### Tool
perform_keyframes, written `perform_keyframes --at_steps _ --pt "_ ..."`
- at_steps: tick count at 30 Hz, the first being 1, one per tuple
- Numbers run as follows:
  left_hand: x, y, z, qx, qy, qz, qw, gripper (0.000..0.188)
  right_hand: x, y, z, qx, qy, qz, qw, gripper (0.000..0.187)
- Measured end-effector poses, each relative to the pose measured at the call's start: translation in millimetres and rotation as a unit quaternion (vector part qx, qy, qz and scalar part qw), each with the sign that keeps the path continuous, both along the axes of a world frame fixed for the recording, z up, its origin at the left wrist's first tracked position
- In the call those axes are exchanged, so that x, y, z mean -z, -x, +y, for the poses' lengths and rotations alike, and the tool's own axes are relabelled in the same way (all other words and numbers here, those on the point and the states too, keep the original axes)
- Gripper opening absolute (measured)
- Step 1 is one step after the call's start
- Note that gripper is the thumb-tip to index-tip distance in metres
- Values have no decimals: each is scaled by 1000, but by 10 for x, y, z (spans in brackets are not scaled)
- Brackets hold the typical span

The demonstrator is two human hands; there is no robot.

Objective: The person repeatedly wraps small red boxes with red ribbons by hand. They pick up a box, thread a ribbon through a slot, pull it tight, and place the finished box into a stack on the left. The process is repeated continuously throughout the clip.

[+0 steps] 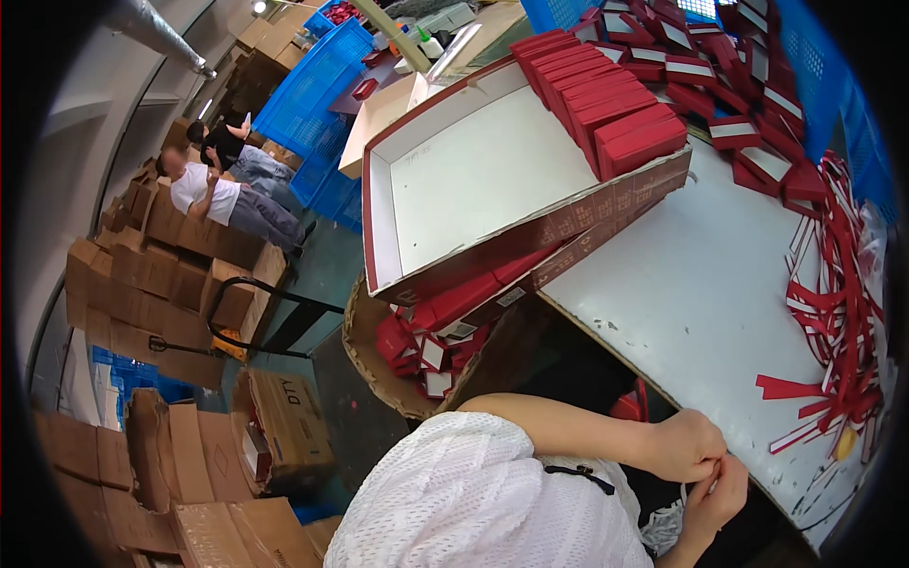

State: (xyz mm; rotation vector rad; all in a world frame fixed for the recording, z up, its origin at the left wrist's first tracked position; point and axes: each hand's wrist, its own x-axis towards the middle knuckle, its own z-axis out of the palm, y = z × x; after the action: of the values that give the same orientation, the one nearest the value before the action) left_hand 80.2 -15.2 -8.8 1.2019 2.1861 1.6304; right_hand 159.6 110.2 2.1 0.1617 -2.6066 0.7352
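My left hand [686,445] and my right hand [717,502] meet at the near edge of the white worktable [691,275], fingertips touching. Both are closed in a pinch, and whatever lies between the fingers is too small or hidden to make out. Beyond them on the tabletop is a tangle of red and white ribbon strips [819,331]. Farther back, a heap of small red boxes with white faces [729,95] spreads over the table. At the table's left sits a shallow red-sided carton tray [483,170], with a row of red boxes [606,99] along its right side.
Under the tray, a brown carton [365,327] holds more red boxes. Blue plastic crates [312,85] stand at the back, and a blue basket [814,76] borders the heap. Cardboard boxes [284,426] and a pallet jack handle [294,322] are left. Two people [222,185] sit far left.
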Motion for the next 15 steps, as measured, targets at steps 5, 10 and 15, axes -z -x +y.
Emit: perform_keyframes --at_steps 5,10,15 --pt "124 -141 82 -29 -34 -12 999 13 292 -164 56 158 185 31 970 4" --pt "185 -2 -67 -13 -185 -393 901 12 954 -805 1139 74 902 79 418 22" --pt "121 411 -752 -91 -298 -549 776 16 1234 -1175 1517 331 784 299 433 7"
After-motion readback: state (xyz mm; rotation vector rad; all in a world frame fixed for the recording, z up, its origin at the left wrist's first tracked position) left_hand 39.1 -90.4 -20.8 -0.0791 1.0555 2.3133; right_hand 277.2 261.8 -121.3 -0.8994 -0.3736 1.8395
